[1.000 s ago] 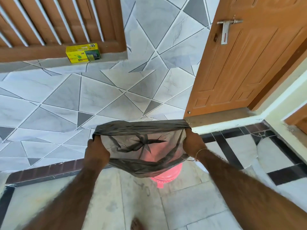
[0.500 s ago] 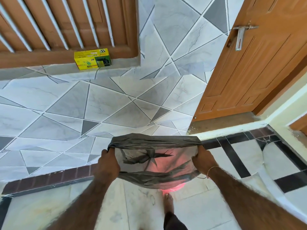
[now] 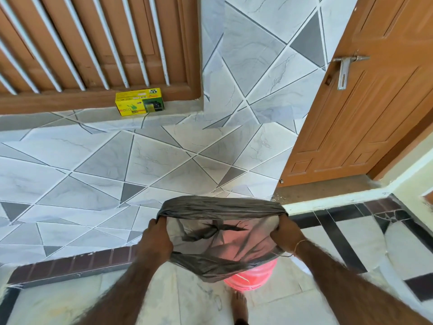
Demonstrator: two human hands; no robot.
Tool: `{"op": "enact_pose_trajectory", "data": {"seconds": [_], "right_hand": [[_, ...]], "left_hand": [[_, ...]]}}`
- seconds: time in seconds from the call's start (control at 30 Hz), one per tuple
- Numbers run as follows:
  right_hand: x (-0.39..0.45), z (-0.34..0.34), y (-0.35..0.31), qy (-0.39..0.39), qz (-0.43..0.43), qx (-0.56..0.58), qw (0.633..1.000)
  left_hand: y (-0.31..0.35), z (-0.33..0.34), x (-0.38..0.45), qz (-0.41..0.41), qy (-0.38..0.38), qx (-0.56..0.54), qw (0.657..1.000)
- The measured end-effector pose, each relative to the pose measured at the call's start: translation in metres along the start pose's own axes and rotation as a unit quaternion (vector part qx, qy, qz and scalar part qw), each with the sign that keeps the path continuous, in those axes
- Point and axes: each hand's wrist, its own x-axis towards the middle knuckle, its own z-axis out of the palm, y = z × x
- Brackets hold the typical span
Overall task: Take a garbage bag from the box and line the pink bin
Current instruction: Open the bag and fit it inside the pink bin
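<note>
A thin grey garbage bag (image 3: pixel 220 240) is stretched open between my hands, low in the middle of the view. My left hand (image 3: pixel 157 240) grips its left rim and my right hand (image 3: pixel 284 233) grips its right rim. The pink bin (image 3: pixel 253 276) stands on the floor directly under the bag, and its pink shows through the plastic; only its lower right side is uncovered. The yellow bag box (image 3: pixel 139 102) sits far off on the window ledge at the wall.
A tiled wall (image 3: pixel 117 165) rises just behind the bin. A brown door (image 3: pixel 365 118) with a metal handle stands at the right. A wooden window grille (image 3: pixel 93 43) fills the upper left. My bare foot (image 3: pixel 239 306) is on the floor near the bin.
The view has tilted up a little, so the box and door sit lower in the frame. Both hands keep holding the bag open over the bin, and more of the bin's side shows now.
</note>
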Motion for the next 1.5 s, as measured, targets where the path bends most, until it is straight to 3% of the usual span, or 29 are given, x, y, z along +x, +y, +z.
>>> {"op": "enact_pose_trajectory", "data": {"seconds": [0.23, 0.43, 0.73, 0.97, 1.23, 1.5], "right_hand": [[-0.002, 0.020, 0.000, -0.107, -0.028, -0.025, 0.994], [0.010, 0.028, 0.025, -0.131, 0.013, -0.046, 0.990], [0.059, 0.049, 0.078, -0.106, 0.121, -0.014, 0.987], [0.125, 0.074, 0.122, -0.067, 0.180, 0.006, 0.981], [0.158, 0.118, 0.159, -0.140, 0.193, -0.034, 0.971], [0.178, 0.182, 0.184, -0.159, 0.231, -0.051, 0.958]], "left_hand": [[-0.024, 0.000, 0.004, -0.022, -0.020, 0.001, 1.000], [-0.029, 0.030, 0.002, 0.008, -0.078, 0.000, 0.997], [0.014, 0.121, 0.053, 0.052, -0.148, -0.033, 0.987], [0.036, 0.190, 0.099, 0.020, -0.155, -0.017, 0.988], [0.040, 0.246, 0.116, -0.040, -0.193, -0.012, 0.980], [0.024, 0.324, 0.131, -0.026, -0.264, -0.004, 0.964]]}}
